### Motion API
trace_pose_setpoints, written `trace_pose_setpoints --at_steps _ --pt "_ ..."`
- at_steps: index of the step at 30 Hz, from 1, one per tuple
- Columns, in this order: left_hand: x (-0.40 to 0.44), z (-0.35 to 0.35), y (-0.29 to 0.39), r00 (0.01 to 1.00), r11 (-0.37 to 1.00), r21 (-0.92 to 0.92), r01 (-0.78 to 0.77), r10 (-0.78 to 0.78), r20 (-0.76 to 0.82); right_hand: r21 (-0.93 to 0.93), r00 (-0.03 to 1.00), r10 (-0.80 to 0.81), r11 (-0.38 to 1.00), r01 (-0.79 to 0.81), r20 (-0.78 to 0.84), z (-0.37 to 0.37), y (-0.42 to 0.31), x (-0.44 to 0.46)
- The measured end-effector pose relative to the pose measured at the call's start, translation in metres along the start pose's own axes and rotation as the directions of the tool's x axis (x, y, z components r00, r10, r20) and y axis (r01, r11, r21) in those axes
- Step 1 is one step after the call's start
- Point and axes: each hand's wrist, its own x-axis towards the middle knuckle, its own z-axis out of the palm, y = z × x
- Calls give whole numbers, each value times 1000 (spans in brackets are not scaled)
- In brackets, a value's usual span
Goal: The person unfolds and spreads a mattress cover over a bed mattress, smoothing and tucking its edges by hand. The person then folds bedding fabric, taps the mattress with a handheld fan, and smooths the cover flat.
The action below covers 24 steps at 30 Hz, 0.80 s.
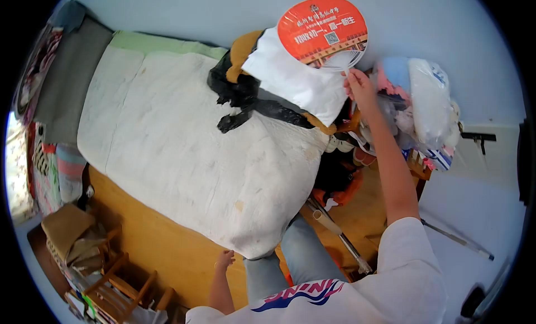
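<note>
A red-orange hand fan (321, 28) with white print and a QR code is raised near the wall at the top. My right hand (360, 87) grips its white handle, arm stretched forward. Just below the fan lies a white folded cloth or pillow (301, 81), beside a brown item (243, 50) and a crumpled black plastic bag (240, 89). These rest at the far edge of a bare white mattress (184, 140). Down by the near mattress edge, my left hand (225, 259) hangs with fingers loosely curled, nothing visible in it.
Plastic-wrapped bundles (430, 101) are piled on a wooden table (420, 170) to the right. Below are shoes (363, 156), an orange bag (352, 187) and a metal pole (349, 243). Wooden chairs (125, 285) with clothes stand at lower left. A grey panel (72, 78) borders the mattress.
</note>
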Motion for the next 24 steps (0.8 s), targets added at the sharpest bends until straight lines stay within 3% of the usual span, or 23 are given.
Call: trace_pose_setpoints --at_steps 2,3,4,5,7,9,10,11,13,14,15,17,18,19,21,22,23,24 --pt "7 7 5 997 997 1 -72 72 -5 -267 1000 4 964 -3 5 -9 42 28" --pt "8 9 5 986 978 134 -163 166 -16 -360 1000 -3 933 3 2 -7 52 36" --pt "7 12 -7 970 945 236 -226 240 -35 -538 996 57 838 -88 -75 2 46 35" --pt "10 10 8 970 946 234 -226 239 -32 -589 998 13 806 -51 -69 1 41 31" --pt "2 8 10 913 883 314 -348 396 -99 -776 997 9 627 -60 -70 14 47 47" --pt "11 -3 23 902 877 321 -359 414 -122 -918 969 -138 372 -139 -203 18 16 24" --pt "23 -14 23 892 873 318 -370 430 -140 -964 933 -279 199 -177 -229 54 -17 11" --pt "22 -20 40 893 873 318 -370 429 -139 -964 933 -278 199 -177 -229 57 -15 10" --pt "13 -42 71 818 797 406 -448 548 -173 -955 777 -622 161 247 96 92 -11 14" --pt "9 -51 85 827 799 402 -448 541 -153 -956 778 -621 159 248 98 109 -16 7" --pt "9 -62 97 839 807 388 -445 527 -134 -892 722 -661 177 417 206 147 -25 -5" --pt "15 -93 142 733 673 564 -478 660 -167 -738 671 -661 258 624 336 219 -38 -18" --pt "12 -105 196 603 565 624 -539 777 -183 -672 692 -621 337 660 369 249 -45 -24" --pt "26 -126 215 533 498 655 -569 829 -167 -511 647 -598 411 755 473 318 -53 -37" --pt "46 -165 274 350 309 721 -620 932 -98 -483 623 -589 401 778 514 362 -25 -32" --pt "44 -182 351 107 120 759 -640 992 -67 -524 693 -517 456 719 502 416 -12 -37" --pt "59 -190 352 208 186 750 -634 976 -66 -542 712 -469 462 702 523 429 7 -33" --pt "64 -198 381 138 88 778 -622 990 -2 -586 749 -435 467 662 499 450 23 -34"
